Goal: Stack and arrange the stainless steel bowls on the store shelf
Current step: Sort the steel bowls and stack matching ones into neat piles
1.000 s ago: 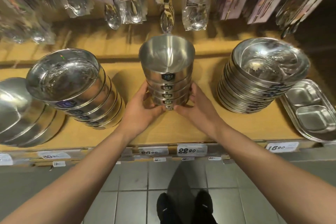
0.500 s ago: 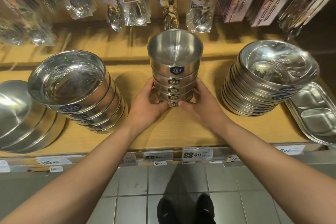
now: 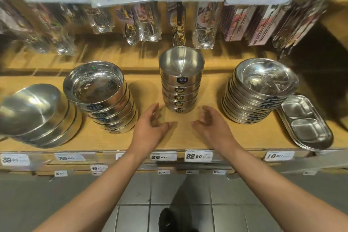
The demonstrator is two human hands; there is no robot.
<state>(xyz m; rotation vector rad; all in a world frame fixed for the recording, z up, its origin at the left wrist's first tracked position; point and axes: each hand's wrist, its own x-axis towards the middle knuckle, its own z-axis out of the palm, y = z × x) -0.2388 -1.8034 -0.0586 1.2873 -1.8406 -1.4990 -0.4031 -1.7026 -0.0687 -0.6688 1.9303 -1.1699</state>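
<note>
A stack of several small stainless steel bowls (image 3: pixel 180 84) with "304" labels stands upright in the middle of the wooden shelf (image 3: pixel 180 137). My left hand (image 3: pixel 150 128) hovers just in front and to the left of the stack, fingers spread, holding nothing. My right hand (image 3: pixel 211 126) is opposite it on the right, also open and apart from the stack. A wider leaning stack of "316L" bowls (image 3: pixel 99 96) sits to the left. A tall stack of shallow bowls (image 3: pixel 258 90) sits to the right.
Upturned lids or plates (image 3: pixel 35 113) lie at the far left. Divided steel trays (image 3: pixel 305 122) rest at the far right. Packaged spoons and utensils (image 3: pixel 143 22) hang behind the bowls. Price tags (image 3: pixel 198 156) line the shelf edge, and larger ones hang above.
Both hands have let go of the middle stack and drawn back toward me. The stack now stands on its own, farther back on the shelf. The view has tilted upward.
</note>
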